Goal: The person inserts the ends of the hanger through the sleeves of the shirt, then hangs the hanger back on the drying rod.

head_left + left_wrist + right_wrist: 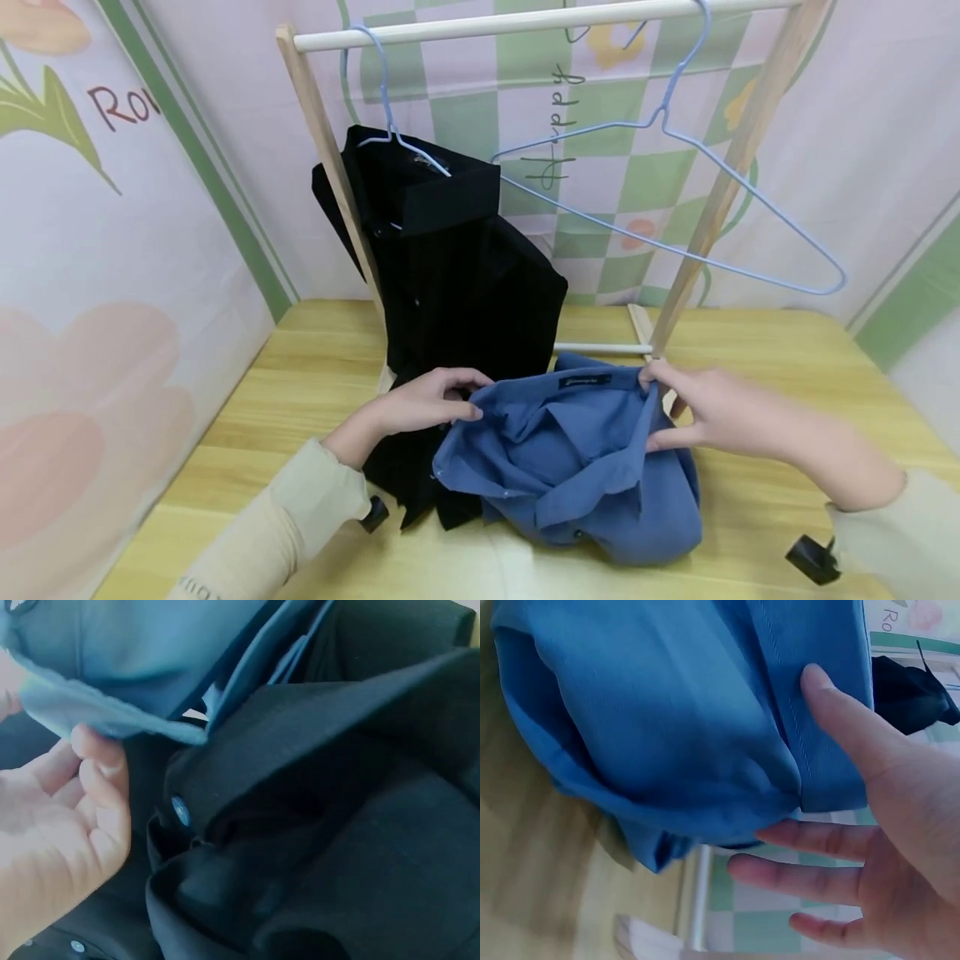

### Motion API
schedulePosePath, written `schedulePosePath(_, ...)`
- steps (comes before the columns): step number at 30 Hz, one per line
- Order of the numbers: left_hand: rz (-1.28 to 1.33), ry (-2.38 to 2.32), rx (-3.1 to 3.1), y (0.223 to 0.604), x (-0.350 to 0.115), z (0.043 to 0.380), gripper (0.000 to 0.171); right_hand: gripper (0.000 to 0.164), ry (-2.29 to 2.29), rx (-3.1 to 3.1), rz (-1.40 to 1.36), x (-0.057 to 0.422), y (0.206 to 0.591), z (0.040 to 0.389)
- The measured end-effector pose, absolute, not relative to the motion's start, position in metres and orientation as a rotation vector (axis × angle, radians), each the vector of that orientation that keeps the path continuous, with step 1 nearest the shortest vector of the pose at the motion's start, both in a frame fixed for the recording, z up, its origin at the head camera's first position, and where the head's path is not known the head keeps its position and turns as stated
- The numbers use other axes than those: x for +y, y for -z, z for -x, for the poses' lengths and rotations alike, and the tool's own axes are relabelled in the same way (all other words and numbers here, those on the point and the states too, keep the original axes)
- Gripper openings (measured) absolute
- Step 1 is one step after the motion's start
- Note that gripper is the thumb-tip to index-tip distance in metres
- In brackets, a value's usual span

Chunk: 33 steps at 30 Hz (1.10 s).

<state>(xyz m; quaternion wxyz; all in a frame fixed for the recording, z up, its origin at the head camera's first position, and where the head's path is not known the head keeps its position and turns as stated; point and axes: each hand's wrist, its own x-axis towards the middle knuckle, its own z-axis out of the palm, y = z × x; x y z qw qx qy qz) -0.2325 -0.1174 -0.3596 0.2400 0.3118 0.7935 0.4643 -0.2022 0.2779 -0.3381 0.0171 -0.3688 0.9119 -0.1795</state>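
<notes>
Holds the blue shirt (592, 500) in both hands at lower centre of the frame, bundled on the wooden table (750, 500), with the neck opening facing up and the collar label (585, 381) along the far edge. Pinches the left edge of the collar between thumb and fingertips of the left hand (431, 402). Appears to nip the right side of the collar with the right hand (701, 408), with thumb laid along the band and the lower fingers spread loose in the right wrist view; cannot tell how firmly. Behind, from left of centre downward, the black shirt (480, 300), slung lopsided on the loaded hanger (387, 92), with lower folds on the table just beside the blue cloth and seemingly partly under it.

Could lose the neck opening through a slack pinch at the right: with so few fingers on the cloth, likely to slip and fold inward. Could drag the black shirt along in any lift or sideways pull, because of the apparent overlap at lower centre, and from there work it off the hanger, given the uneven hang. Could crumple the near front flap by pulling the two sides apart unevenly. Could knock the bare hanger (664, 110) at upper right, hung tilted from the white rail (517, 23), by raising cloth or right arm too steeply.
</notes>
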Motion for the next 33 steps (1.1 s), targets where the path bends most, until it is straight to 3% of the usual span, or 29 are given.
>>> schedulePosePath(6,-0.765,-1.346,2.005,0.362,-0.116,0.226,0.047,0.057,0.829,2.734,1.048,0.267,0.352,0.199)
schedulePosePath(12,-0.783,-1.322,1.912,0.366,-0.120,0.227,0.073,0.059,0.998,2.711,0.926,0.263,0.357,0.197)
schedulePosePath(18,-0.812,-1.184,1.869,0.367,-0.123,0.228,0.093,0.081,1.102,2.775,0.915,0.265,0.355,0.196)
schedulePosePath(23,-0.850,-1.119,1.990,0.371,-0.120,0.225,0.082,0.089,1.089,2.850,0.878,0.267,0.349,0.196)
schedulePosePath(28,-0.860,-1.154,2.060,0.377,-0.115,0.221,0.068,0.067,1.057,2.871,0.833,0.264,0.346,0.192)
schedulePosePath(33,-0.879,-1.240,2.138,0.381,-0.113,0.218,0.033,0.042,1.005,2.914,0.798,0.260,0.347,0.192)
